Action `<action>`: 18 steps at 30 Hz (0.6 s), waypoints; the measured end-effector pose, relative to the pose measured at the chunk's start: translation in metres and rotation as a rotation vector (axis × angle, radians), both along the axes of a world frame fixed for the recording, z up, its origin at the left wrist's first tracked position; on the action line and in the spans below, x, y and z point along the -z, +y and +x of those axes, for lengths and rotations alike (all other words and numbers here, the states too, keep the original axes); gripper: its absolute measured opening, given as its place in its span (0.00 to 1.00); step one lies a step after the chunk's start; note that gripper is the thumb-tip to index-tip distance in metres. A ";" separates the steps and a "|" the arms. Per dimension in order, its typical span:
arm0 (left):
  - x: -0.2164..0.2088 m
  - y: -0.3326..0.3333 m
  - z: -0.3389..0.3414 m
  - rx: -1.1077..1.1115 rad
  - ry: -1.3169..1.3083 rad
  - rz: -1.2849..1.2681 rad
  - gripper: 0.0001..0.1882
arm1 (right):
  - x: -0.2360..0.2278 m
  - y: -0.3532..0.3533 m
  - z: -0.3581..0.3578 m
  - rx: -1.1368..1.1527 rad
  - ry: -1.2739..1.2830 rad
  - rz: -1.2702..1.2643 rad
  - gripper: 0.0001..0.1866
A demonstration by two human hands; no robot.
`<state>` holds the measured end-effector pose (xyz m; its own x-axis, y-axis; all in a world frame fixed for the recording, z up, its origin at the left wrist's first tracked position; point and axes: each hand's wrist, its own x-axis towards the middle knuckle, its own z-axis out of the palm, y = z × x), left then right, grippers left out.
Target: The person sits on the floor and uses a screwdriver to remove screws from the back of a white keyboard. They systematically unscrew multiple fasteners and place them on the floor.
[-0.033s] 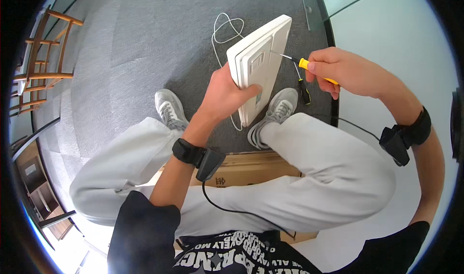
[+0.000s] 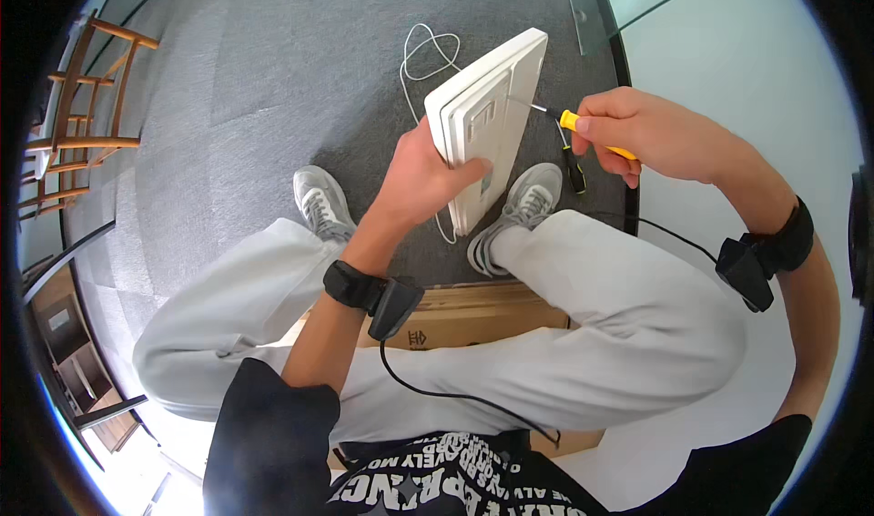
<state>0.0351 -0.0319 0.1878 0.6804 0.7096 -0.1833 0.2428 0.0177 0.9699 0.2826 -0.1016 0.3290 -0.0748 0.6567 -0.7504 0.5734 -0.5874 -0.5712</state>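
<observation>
My left hand [image 2: 428,174] is closed on the near left edge of a flat white rectangular device [image 2: 501,120], thumb across its panelled face. The device is held tilted above the carpet between my feet. In my right hand [image 2: 642,133] is a screwdriver [image 2: 570,121] with a yellow and black handle, gripped by curled fingers and thumb. Its thin shaft points left at the panelled face; whether the tip touches is hard to make out. A second screwdriver [image 2: 574,170], black with a yellow-green trim, lies on the carpet below my right hand.
A white cord [image 2: 407,71] loops on the grey carpet [image 2: 300,70] behind the device. My shoes flank it, and a cardboard box [image 2: 482,320] is under my legs. A pale wall [image 2: 728,70] rises at the right. Wooden chair frames [image 2: 96,143] stand far left. Black cables run from my wrist straps.
</observation>
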 end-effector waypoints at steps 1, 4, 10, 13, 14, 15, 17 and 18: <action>-0.003 -0.003 -0.005 -0.007 -0.078 0.033 0.32 | -0.002 -0.006 -0.004 -0.028 0.079 0.027 0.20; -0.011 -0.024 -0.015 -0.011 -0.287 0.048 0.31 | 0.005 -0.039 -0.023 0.172 0.088 0.017 0.20; -0.018 -0.040 -0.028 0.101 -0.037 0.039 0.27 | 0.040 -0.096 -0.059 0.687 0.522 0.014 0.20; -0.020 -0.037 -0.020 0.117 -0.010 0.020 0.26 | 0.051 -0.113 -0.071 0.863 0.653 0.053 0.20; -0.021 -0.038 -0.017 0.103 0.006 0.033 0.25 | 0.052 -0.117 -0.071 0.891 0.688 0.049 0.20; -0.022 -0.040 -0.014 0.093 0.013 0.029 0.25 | 0.053 -0.118 -0.070 0.918 0.724 0.053 0.20; -0.025 -0.044 -0.011 0.063 0.037 0.019 0.25 | 0.053 -0.120 -0.067 0.936 0.751 0.041 0.19; -0.026 -0.044 -0.009 0.071 0.046 0.047 0.25 | 0.054 -0.119 -0.066 0.938 0.749 0.049 0.19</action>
<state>0.0258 -0.0758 0.2139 0.7213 0.6680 -0.1831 0.2857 -0.0462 0.9572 0.2169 -0.2210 0.2752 0.0407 0.7153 -0.6976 -0.5505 -0.5666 -0.6131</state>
